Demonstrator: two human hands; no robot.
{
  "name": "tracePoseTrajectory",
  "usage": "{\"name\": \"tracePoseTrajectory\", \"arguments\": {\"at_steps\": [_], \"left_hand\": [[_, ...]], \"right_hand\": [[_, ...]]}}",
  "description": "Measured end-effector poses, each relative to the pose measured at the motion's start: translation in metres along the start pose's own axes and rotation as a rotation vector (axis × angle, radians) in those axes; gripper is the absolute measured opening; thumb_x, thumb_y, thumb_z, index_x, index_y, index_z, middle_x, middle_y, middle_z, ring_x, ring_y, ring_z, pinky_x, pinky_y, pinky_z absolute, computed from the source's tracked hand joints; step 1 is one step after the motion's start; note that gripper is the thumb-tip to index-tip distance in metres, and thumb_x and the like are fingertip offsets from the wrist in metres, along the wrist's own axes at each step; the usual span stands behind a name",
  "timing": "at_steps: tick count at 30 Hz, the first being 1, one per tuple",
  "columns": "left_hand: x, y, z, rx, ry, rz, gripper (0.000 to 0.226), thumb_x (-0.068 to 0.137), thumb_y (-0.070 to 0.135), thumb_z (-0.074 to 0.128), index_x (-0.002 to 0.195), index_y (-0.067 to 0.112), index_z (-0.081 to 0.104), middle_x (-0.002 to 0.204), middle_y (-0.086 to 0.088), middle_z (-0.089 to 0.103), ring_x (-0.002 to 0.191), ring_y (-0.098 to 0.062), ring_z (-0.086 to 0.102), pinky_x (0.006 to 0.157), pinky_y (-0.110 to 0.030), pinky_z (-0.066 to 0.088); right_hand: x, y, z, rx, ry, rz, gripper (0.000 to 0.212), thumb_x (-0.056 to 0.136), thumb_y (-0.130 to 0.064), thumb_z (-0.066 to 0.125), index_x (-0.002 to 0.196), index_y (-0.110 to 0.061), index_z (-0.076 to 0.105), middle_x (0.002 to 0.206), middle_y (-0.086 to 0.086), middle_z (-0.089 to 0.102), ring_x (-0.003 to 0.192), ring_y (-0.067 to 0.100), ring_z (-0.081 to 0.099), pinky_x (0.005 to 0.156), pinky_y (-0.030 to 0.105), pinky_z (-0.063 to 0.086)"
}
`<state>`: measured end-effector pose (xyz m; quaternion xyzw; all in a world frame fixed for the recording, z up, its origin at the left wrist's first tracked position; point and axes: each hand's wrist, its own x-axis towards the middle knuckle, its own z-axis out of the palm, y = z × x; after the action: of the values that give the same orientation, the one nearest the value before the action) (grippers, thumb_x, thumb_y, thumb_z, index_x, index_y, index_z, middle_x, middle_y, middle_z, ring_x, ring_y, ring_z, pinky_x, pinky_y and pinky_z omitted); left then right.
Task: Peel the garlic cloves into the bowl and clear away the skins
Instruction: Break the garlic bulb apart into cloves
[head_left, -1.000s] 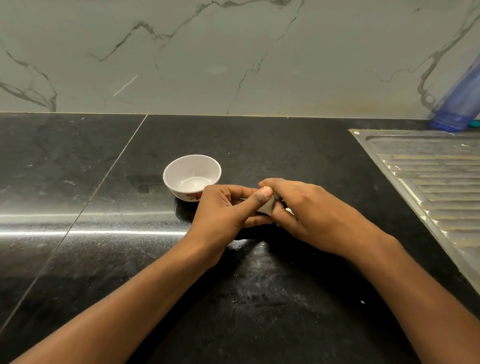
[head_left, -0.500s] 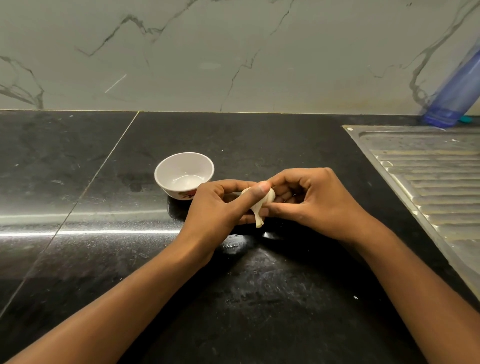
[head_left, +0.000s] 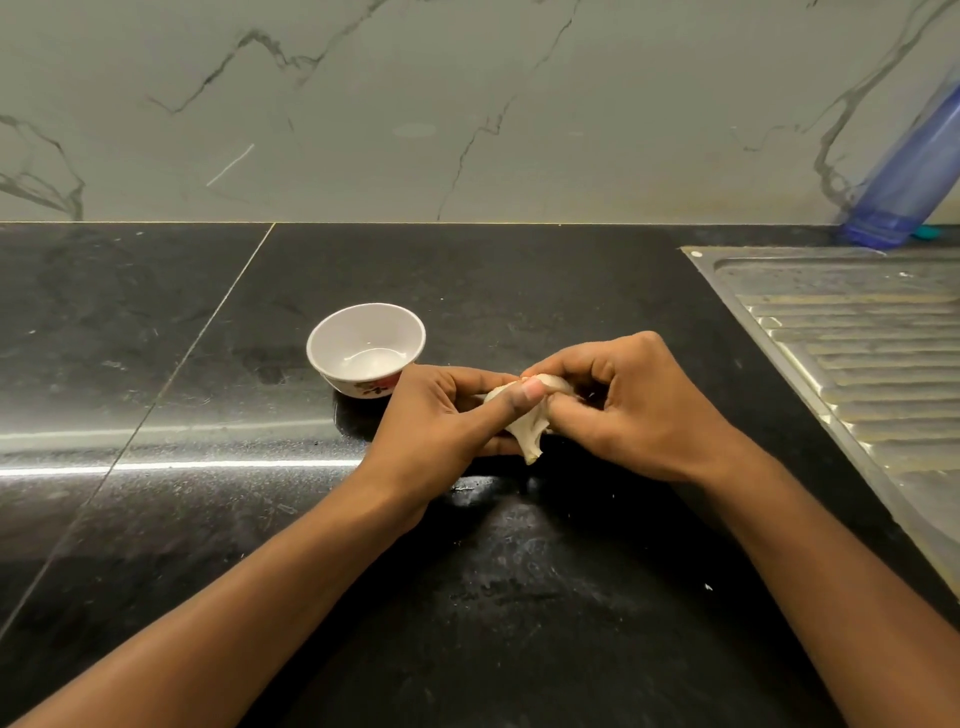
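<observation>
Just above the black countertop, right of the white bowl: garlic, clamped by the left hand, thumb on top, probably for steadying; pinched by the right hand, fingers curled, likely to tear papery skin loose. Kept near the empty bowl for dropping.

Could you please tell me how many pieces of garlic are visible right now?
1. The garlic is held between the left hand and right hand, beside the bowl; more cloves may be hidden within the fingers.
</observation>
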<state>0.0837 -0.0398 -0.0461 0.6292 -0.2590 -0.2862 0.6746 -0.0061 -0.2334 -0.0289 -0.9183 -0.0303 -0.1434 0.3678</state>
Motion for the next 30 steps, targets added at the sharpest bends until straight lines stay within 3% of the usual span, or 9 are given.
{"name": "tracePoseTrajectory", "arguments": {"at_steps": [3,6,10,14,17,22,30], "left_hand": [[0.001,-0.001,0.000,-0.019,-0.001,-0.011,0.025,0.095,0.018,0.074,0.113,0.001,0.078,0.103,-0.014,0.081,0.099,-0.028,0.079,0.085,-0.037,0.065],[0.003,-0.001,-0.003,-0.047,0.011,-0.019,0.026,0.094,0.019,0.075,0.113,0.002,0.078,0.104,-0.017,0.080,0.101,-0.030,0.078,0.086,-0.039,0.064],[0.005,0.001,-0.004,-0.090,0.040,-0.034,0.023,0.095,0.015,0.073,0.113,0.001,0.078,0.105,-0.018,0.080,0.099,-0.032,0.078,0.080,-0.036,0.063],[0.006,0.001,-0.002,-0.101,0.065,-0.047,0.021,0.094,0.014,0.074,0.110,0.002,0.078,0.105,-0.017,0.080,0.098,-0.036,0.077,0.084,-0.042,0.064],[0.007,0.000,-0.001,-0.108,0.115,-0.035,0.019,0.092,0.014,0.076,0.106,0.002,0.079,0.103,-0.017,0.079,0.096,-0.041,0.076,0.083,-0.045,0.064],[0.007,0.000,-0.001,-0.141,0.192,-0.033,0.017,0.094,0.010,0.072,0.106,-0.001,0.077,0.105,-0.017,0.079,0.089,-0.043,0.078,0.081,-0.045,0.065],[0.007,0.000,-0.001,-0.120,0.190,-0.061,0.017,0.096,0.011,0.070,0.107,0.002,0.078,0.108,-0.012,0.079,0.090,-0.039,0.079,0.087,-0.050,0.064]], "right_hand": [[0.000,0.004,0.002,-0.063,0.011,-0.033,0.019,0.096,-0.014,0.073,0.110,-0.022,0.082,0.084,-0.012,0.079,0.071,0.015,0.075,0.061,0.042,0.061],[0.000,0.009,-0.005,0.050,-0.054,0.012,0.025,0.101,-0.021,0.072,0.125,-0.025,0.077,0.096,-0.005,0.081,0.085,0.021,0.079,0.073,0.047,0.065],[0.002,0.012,-0.012,0.254,-0.085,0.094,0.032,0.105,-0.016,0.064,0.137,-0.016,0.069,0.115,-0.001,0.080,0.106,0.018,0.077,0.090,0.034,0.065],[0.004,0.012,-0.017,0.315,-0.059,0.157,0.031,0.110,-0.018,0.054,0.139,-0.016,0.066,0.116,-0.002,0.079,0.107,0.017,0.076,0.089,0.030,0.063],[0.005,0.018,-0.022,0.221,-0.026,0.186,0.029,0.109,-0.026,0.056,0.135,-0.021,0.069,0.107,-0.004,0.079,0.098,0.016,0.077,0.086,0.031,0.064],[0.002,0.029,-0.024,-0.096,-0.077,0.168,0.024,0.094,-0.031,0.079,0.118,-0.036,0.080,0.096,-0.014,0.074,0.089,0.008,0.069,0.078,0.023,0.057],[0.000,0.025,-0.024,-0.079,-0.203,0.210,0.026,0.094,-0.040,0.078,0.119,-0.045,0.079,0.096,-0.020,0.066,0.087,0.004,0.064,0.075,0.024,0.051]]}}
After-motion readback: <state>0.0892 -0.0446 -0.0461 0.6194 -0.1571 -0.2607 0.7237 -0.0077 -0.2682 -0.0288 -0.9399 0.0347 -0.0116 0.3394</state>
